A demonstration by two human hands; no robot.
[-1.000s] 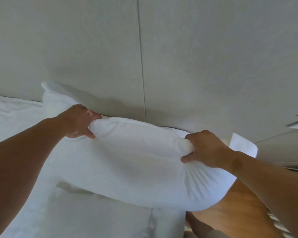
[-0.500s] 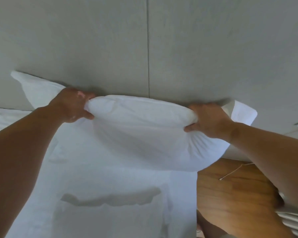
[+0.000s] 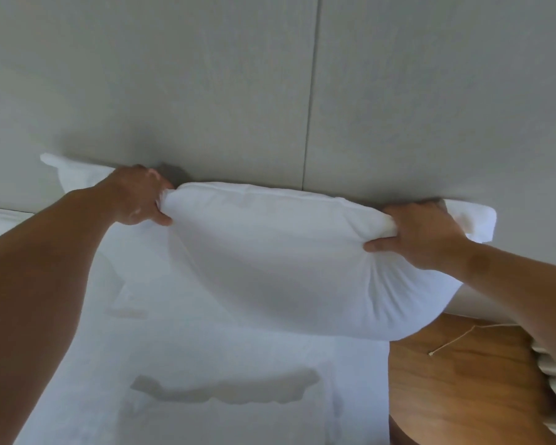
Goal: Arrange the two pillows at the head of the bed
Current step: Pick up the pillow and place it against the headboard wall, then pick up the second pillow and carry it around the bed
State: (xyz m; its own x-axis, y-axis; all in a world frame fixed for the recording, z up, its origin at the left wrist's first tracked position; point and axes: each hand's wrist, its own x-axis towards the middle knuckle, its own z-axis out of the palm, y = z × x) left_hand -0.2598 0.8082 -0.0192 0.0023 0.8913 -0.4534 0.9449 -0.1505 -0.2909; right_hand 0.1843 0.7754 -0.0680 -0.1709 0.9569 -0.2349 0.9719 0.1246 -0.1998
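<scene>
A white pillow (image 3: pixel 280 258) is held up against the grey padded headboard (image 3: pixel 206 91), its top edge touching the panel. My left hand (image 3: pixel 138 195) grips its upper left corner and my right hand (image 3: pixel 421 234) grips its upper right corner. The pillow's lower edge hangs over the white bed (image 3: pixel 206 364) and its right end overhangs the bed's side. A second pillow is not clearly visible; only white fabric shows behind my left hand.
The white sheet has a folded layer lower down with a shadowed gap (image 3: pixel 225 388). A wooden floor (image 3: pixel 463 380) lies to the right of the bed, with a thin white cord (image 3: pixel 450 343) on it. The headboard has a vertical seam (image 3: pixel 310 91).
Both hands have lifted the pillow up and pushed it back until its top edge meets the headboard. More of the sheet below it is now showing.
</scene>
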